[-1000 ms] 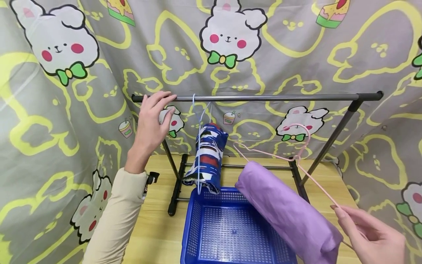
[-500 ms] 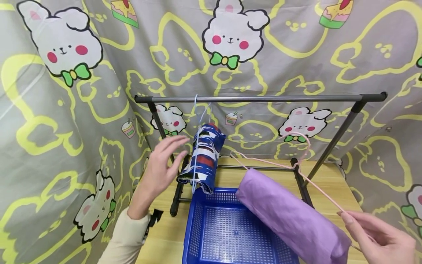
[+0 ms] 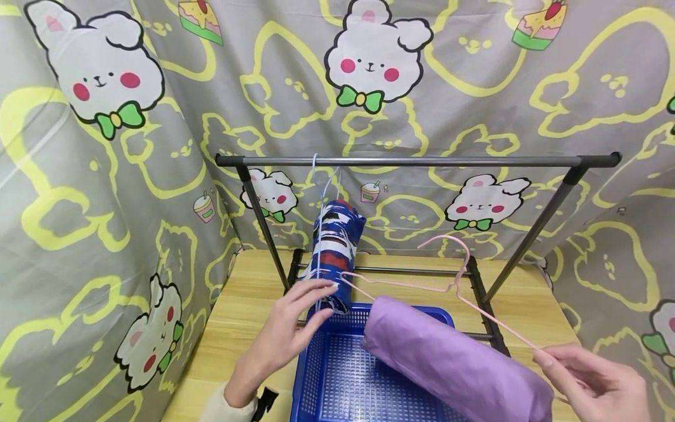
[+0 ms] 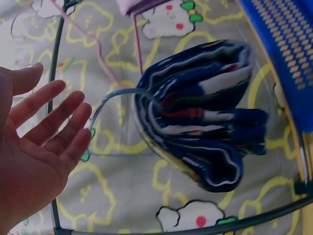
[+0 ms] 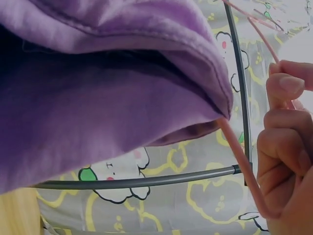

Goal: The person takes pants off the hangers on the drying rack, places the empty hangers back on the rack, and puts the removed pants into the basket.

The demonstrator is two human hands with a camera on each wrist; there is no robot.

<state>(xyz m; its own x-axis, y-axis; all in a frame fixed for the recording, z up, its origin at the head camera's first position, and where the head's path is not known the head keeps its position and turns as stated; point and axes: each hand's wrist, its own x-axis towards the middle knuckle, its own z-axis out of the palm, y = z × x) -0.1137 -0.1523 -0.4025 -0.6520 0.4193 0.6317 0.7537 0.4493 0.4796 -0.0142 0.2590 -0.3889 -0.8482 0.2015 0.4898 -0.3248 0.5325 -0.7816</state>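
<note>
My right hand [image 3: 596,378] pinches the right end of a pink hanger [image 3: 495,319], thumb and forefinger on its wire. Folded purple cloth [image 3: 453,366] hangs over the hanger's lower bar, above the basket. My left hand [image 3: 287,328], fingers spread and slightly bent, is near the hanger's far left end; the left wrist view shows its palm holding nothing. Behind that hand, a folded blue, white and red patterned cloth [image 3: 337,246] hangs on a light blue hanger [image 3: 320,205], whose hook sits on the rack's top bar [image 3: 422,161].
A blue perforated basket [image 3: 306,375] stands on the wooden table [image 3: 211,351], in front of the black and grey rack [image 3: 543,234]. The rack's side posts rise left and right. Printed grey curtain [image 3: 474,94] surrounds the table at the back and sides.
My left hand has left the rack's top bar and come down and right toward the pink hanger. The pink hanger and purple cloth have lowered and shifted slightly left.
</note>
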